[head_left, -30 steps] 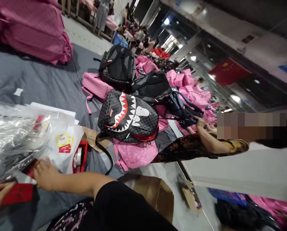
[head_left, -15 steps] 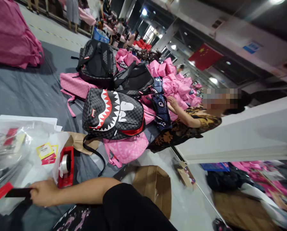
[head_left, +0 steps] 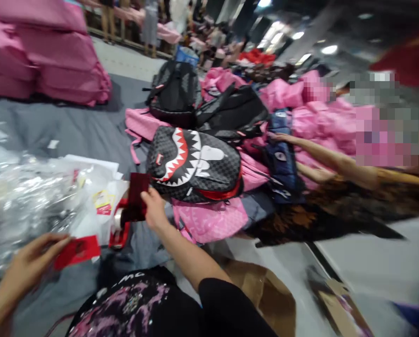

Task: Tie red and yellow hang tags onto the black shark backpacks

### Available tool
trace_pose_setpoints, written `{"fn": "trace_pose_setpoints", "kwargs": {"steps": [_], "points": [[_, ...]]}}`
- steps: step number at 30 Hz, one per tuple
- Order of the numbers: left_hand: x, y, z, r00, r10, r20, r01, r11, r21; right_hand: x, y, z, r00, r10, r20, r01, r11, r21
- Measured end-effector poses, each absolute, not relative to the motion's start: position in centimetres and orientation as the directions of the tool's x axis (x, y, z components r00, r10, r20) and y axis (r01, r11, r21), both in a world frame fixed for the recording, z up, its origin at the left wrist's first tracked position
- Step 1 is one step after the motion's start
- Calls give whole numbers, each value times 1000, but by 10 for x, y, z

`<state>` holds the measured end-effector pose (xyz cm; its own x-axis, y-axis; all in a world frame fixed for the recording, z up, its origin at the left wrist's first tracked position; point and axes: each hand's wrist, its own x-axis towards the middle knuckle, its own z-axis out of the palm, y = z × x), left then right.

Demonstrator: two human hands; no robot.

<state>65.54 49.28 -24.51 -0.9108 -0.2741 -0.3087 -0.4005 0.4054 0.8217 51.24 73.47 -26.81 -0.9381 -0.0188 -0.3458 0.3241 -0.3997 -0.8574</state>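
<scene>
Landmark: shark-mouth backpack (head_left: 194,164) on the grey desk (head_left: 69,126).

Nearest, well left of it: left hand (head_left: 30,262), grip pinched on a bright red tag (head_left: 77,250).

Just left of the backpack: right hand (head_left: 153,209), grip closed on a dark red card (head_left: 135,202), above the red tape dispenser (head_left: 120,231). Clear plastic bags (head_left: 26,196) lie further left.

Judgement: keep both pinches firm and the pieces flat; blur suggests fast motion.

Beyond the backpack: a co-worker's arm (head_left: 321,157) among pink bags (head_left: 300,107).

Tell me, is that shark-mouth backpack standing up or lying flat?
Lying flat. The shark-mouth backpack rests on its back atop a pink bag, printed front facing up, just beyond the right hand.
</scene>
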Motion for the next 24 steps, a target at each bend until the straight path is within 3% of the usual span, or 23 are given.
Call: {"fn": "trace_pose_setpoints", "kwargs": {"steps": [2,9,14,19,23,24], "points": [[659,514,-244,-901,-309,-305,-395,295,870,508,759,-254,-952,-11,-307,285,-400,-871],[616,628,-210,-943,-210,-259,-261,-19,965,525,835,-232,-957,-54,-286,288,-308,-907],[602,687,-201,-948,-149,-283,-271,-97,958,532,884,-225,-933,-17,-358,347,-291,-891],[603,707,-204,-951,-37,-308,-303,-93,948,522,895,-212,-940,28,-341,324,-255,-911],[613,747,-204,-908,53,-417,-419,-172,891,534,908,-197,-974,43,-221,222,29,-975],[614,759,-205,-903,123,-411,-428,-201,881,539,916,-196,-980,27,-195,197,113,-974]]}}
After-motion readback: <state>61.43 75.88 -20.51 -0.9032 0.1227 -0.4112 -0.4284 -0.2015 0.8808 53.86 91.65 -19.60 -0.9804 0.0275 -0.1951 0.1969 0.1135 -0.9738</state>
